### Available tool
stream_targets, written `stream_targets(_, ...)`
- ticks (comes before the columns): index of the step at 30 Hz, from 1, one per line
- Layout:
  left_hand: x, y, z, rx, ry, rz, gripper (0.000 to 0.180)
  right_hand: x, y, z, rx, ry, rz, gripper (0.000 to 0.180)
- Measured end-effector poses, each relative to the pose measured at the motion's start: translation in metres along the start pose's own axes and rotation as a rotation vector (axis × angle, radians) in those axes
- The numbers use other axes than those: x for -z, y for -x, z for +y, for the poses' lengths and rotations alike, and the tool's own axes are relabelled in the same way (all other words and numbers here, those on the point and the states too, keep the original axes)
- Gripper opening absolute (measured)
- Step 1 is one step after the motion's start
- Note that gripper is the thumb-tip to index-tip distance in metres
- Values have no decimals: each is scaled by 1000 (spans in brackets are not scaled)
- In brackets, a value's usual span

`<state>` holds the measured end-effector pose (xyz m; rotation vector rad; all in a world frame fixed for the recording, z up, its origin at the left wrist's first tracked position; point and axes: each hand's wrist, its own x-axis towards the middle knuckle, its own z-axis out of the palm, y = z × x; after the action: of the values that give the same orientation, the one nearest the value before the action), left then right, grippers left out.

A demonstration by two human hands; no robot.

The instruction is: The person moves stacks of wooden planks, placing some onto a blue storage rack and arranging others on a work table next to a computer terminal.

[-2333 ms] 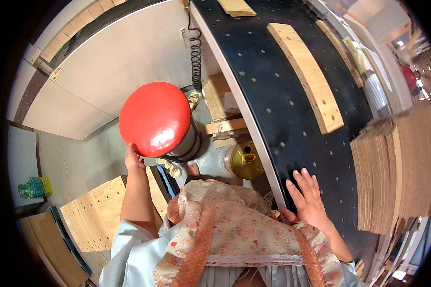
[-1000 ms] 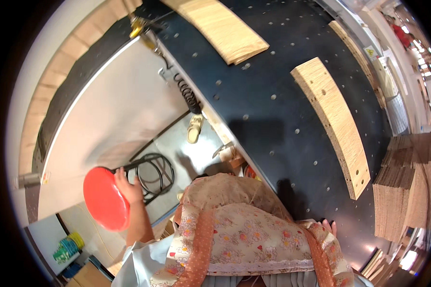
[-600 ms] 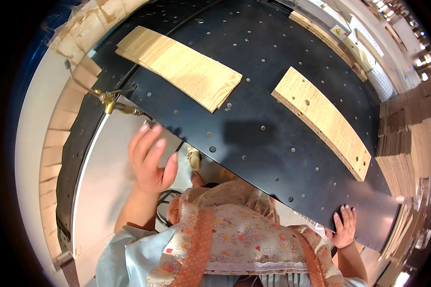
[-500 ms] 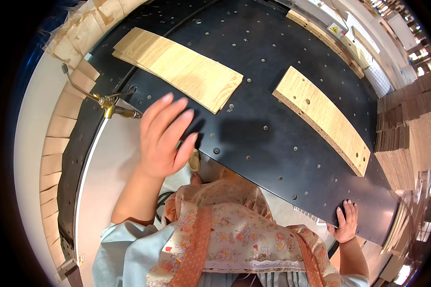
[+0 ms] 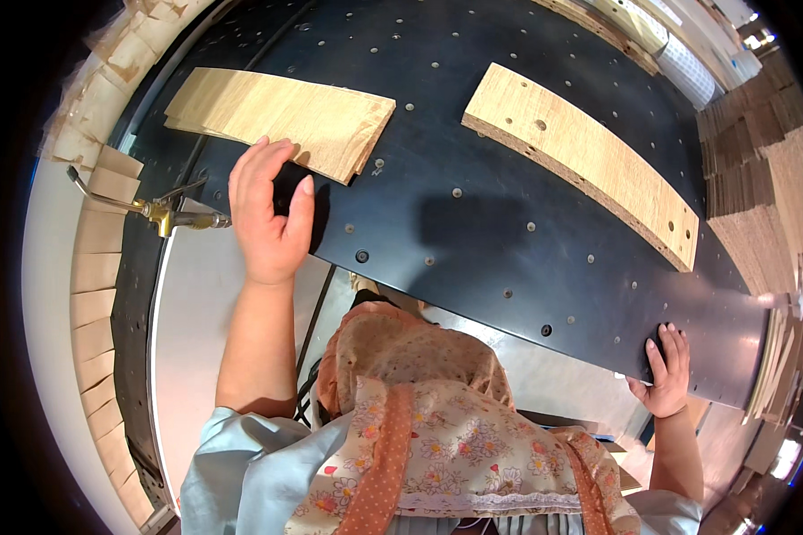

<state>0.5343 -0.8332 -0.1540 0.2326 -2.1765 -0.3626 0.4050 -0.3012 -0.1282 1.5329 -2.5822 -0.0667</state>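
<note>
My left hand (image 5: pixel 272 212) is over the near edge of the black table (image 5: pixel 473 259), thumb apart from the fingers, nothing held. Its fingertips come up to the near edge of a small stack of wood-grain boards (image 5: pixel 285 111); whether they touch is unclear. Further right lies a single thicker wood-grain board (image 5: pixel 589 160) with drilled holes in its top and near edge. My right hand (image 5: pixel 665 370) rests on the table's front edge at the right, fingers stretched out on the black surface, away from both boards.
A brass air gun (image 5: pixel 162 214) with a bent nozzle sits at the table's left edge, close to my left hand. Tall stacks of cut boards (image 5: pixel 767 187) stand at the right. Cardboard padding (image 5: pixel 103 259) lines the left rim. Round metal studs dot the tabletop.
My left hand has lowered and moved left, to the stacked boards' near edge. The view has shifted, so both boards appear further left. My right hand stays at the table edge.
</note>
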Motion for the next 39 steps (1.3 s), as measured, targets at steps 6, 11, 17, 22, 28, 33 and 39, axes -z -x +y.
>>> stream_targets(6,-3,1,0,19,4,33,27,0,-2,-3,-42,5,5,55)
stream_targets(11,-2,2,2,28,-4,28,25,1,-3,-5,-40,25,28,54)
stream_targets(17,1,2,0,10,2,17,22,3,-4,-7,-57,16,34,56)
stream_targets(22,2,1,0,-25,-10,24,23,8,-4,-10,-71,-4,13,60)
stream_targets(28,-1,-5,7,-58,8,25,21,11,-4,-6,-81,9,39,58)
stream_targets(33,4,-4,8,-57,16,-12,22,13,-7,-8,-120,14,65,56)
stream_targets(39,2,-7,11,-55,36,-8,20,12,-1,-10,-120,5,107,54)
